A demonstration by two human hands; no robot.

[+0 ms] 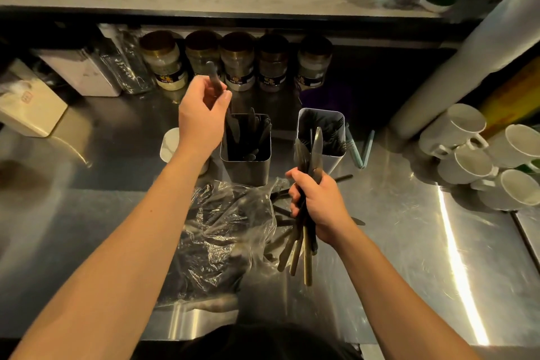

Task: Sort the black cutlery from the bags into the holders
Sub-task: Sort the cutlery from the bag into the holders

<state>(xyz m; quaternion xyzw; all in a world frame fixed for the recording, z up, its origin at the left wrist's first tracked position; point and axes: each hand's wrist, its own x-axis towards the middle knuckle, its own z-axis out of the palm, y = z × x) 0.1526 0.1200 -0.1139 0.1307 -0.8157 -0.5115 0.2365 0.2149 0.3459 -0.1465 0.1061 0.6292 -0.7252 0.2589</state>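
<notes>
On a stainless-steel counter (394, 242) behind a raised bar ledge, a person sorts black cutlery into two square metal holders. Their left hand (201, 114) pinches a single dark utensil (212, 74) by its stem above the left holder (247, 166), which already stands part-filled with knives; the piece's lower end is hidden behind the fingers, so its type cannot be told. Their right hand (318, 204) grips a bundle of knives (306, 184), blades up and in front of the right holder (336, 158), the handles fanning out below the fist. That holder carries what look like forks, though the dark interior makes them hard to read. Between the forearms lies a crumpled clear plastic bag (225, 231) with more black pieces dimly visible inside and spilling out beside the right wrist. A white cup (169, 143) sits just behind the left wrist, mostly hidden. Brass-lidded jars (239, 64) line the shadowed shelf under the ledge, their labels too blurred to read. White mugs (467, 140) cluster at the counter's right edge, some cut off by the frame. A cream box (29, 105) rests at far left.
</notes>
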